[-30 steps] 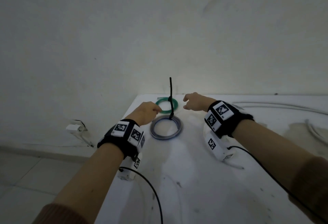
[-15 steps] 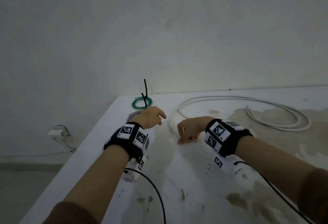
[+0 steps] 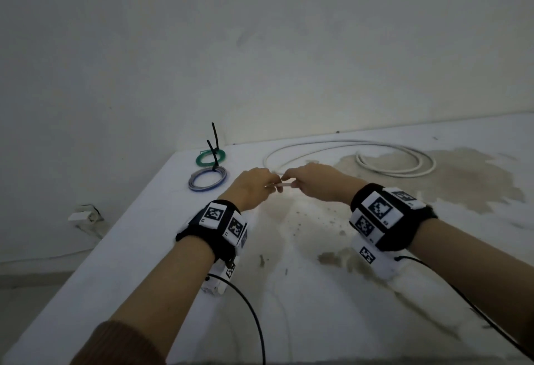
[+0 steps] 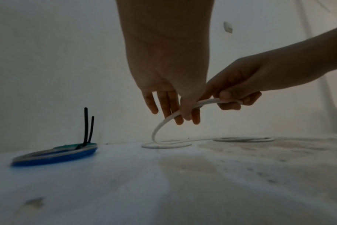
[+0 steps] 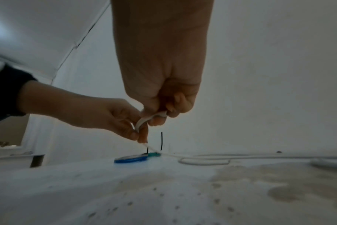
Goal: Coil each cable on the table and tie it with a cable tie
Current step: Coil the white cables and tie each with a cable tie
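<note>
Both hands are up above the surface (image 3: 332,292), close together, and they share one white cable (image 4: 164,121). The left hand (image 3: 254,188) pinches it between thumb and fingers, with the other fingers (image 4: 151,103) hanging down straight. The right hand (image 3: 315,181) has its fingers curled round the cable near its end. From the left hand the cable bends down to the surface and runs off into big loose loops (image 3: 396,162) that lie flat near the far wall (image 3: 260,47).

At the far left corner lie two small coils, each one tied. The green coil (image 3: 210,158) is nearest the wall, and the blue and grey coil (image 3: 208,181) sits just in front of it, touching or nearly so. A black cable tie (image 3: 215,136) sticks up from the green one, and a second black tie (image 3: 211,152) stands beside it.

Each wrist wears a black band with white tags (image 3: 378,208) — the tags show square black patterns. There are tiny marks by them, too small to read.

The surface is white, with brown stains (image 3: 450,179) and little dark specks. The wall is plain and pale. Down on the left there is a tiled floor (image 3: 26,286) and a white socket (image 3: 82,214) low on the wall — the room is dim.
</note>
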